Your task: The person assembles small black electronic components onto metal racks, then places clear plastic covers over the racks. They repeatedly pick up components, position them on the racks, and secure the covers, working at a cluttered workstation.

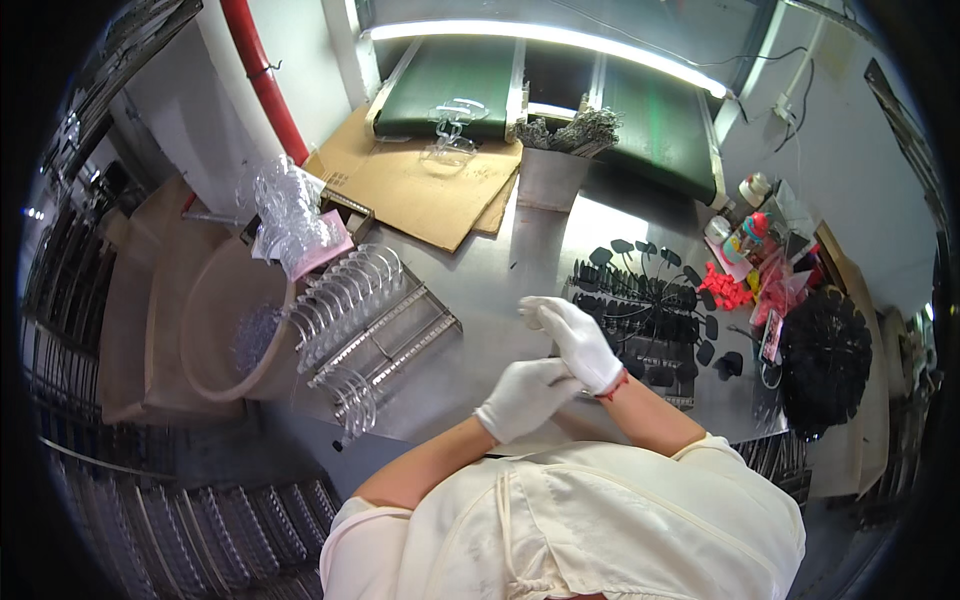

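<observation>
Both my hands wear white gloves and meet over the near middle of the metal table. My left hand is closed, its fingertips at the cuff of the white glove on my right hand, apparently pinching it. My right hand is stretched out with nothing visible in it, fingers pointing to the far left; a red band circles that wrist. To the left stands a metal rack holding several clear curved plastic pieces. Right of my hands, rows of small black parts sit on another rack, some on thin stems.
Clear plastic pieces are heaped beyond the left rack. A round tan tub stands at far left. Flattened cardboard lies before a green conveyor belt. Red pieces, bottles and a black bundle are at right.
</observation>
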The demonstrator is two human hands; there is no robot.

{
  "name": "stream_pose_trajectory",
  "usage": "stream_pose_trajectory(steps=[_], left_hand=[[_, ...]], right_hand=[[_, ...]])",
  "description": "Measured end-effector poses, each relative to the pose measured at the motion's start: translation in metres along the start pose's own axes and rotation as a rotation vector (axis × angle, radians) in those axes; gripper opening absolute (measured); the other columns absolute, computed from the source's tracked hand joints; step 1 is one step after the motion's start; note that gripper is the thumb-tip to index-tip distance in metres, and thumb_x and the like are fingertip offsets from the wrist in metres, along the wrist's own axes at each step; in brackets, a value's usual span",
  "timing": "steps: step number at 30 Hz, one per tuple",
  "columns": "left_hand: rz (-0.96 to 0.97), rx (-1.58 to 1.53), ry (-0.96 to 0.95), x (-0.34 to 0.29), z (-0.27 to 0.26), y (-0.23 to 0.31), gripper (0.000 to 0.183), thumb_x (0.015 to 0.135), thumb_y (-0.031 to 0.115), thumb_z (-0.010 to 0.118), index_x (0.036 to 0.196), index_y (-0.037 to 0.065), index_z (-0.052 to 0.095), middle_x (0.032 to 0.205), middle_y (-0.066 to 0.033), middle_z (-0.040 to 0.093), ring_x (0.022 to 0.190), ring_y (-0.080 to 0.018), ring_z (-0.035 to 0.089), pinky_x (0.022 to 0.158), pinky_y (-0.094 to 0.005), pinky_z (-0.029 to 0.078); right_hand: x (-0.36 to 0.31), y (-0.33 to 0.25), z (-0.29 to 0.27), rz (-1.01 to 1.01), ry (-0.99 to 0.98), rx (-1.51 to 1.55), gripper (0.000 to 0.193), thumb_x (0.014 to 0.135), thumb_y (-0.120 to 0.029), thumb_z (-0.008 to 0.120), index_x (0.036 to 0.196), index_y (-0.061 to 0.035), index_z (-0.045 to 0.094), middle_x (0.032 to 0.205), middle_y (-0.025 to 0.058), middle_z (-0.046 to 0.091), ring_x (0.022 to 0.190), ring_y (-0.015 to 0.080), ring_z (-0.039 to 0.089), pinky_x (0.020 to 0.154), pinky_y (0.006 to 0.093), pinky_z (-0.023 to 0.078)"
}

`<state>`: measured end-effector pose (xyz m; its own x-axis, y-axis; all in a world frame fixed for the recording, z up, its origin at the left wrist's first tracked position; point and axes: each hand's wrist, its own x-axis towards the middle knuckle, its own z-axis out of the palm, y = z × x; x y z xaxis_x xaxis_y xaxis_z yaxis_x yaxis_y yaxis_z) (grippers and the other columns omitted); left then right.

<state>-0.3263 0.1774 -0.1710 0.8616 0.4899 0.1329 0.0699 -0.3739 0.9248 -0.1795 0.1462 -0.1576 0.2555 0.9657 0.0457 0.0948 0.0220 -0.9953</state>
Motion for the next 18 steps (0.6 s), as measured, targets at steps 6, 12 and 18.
stream_pose_trajectory(steps=[6,12,18], left_hand=[[0.398,0.027,-0.181,-0.041,-0.040,0.001,0.023,0.090,0.017,0.069,0.073,0.003,0.062,0.067,-0.0156,0.062,0.063,-0.0330,0.062,0.058,-0.0436,0.049],[0.550,0.307,-0.014,-0.047,-0.080,-0.011,0.012,0.091,0.014,0.069,0.083,0.005,0.065,0.076,-0.0109,0.066,0.065,-0.0283,0.063,0.063,-0.0390,0.052],[-0.296,-0.498,0.693,-0.062,-0.169,-0.016,0.046,0.096,0.002,0.062,0.140,-0.003,0.050,0.109,-0.0071,0.068,0.085,-0.0120,0.063,0.073,-0.0285,0.055]], right_hand=[[0.043,-0.014,0.090,0.219,-0.401,0.211,0.061,0.105,-0.049,0.047,0.152,-0.0097,0.046,0.147,0.0170,0.053,0.137,0.0290,0.050,0.113,0.0422,0.039],[0.099,-0.036,0.126,0.377,-0.526,1.059,0.101,0.088,-0.089,0.025,0.165,-0.0255,0.017,0.169,0.0187,0.019,0.152,0.0449,0.020,0.115,0.0750,0.013],[0.116,-0.026,0.114,0.263,-0.792,0.774,0.106,0.087,-0.091,0.029,0.166,-0.0233,0.012,0.167,0.0169,0.023,0.150,0.0406,0.029,0.117,0.0635,0.026]])
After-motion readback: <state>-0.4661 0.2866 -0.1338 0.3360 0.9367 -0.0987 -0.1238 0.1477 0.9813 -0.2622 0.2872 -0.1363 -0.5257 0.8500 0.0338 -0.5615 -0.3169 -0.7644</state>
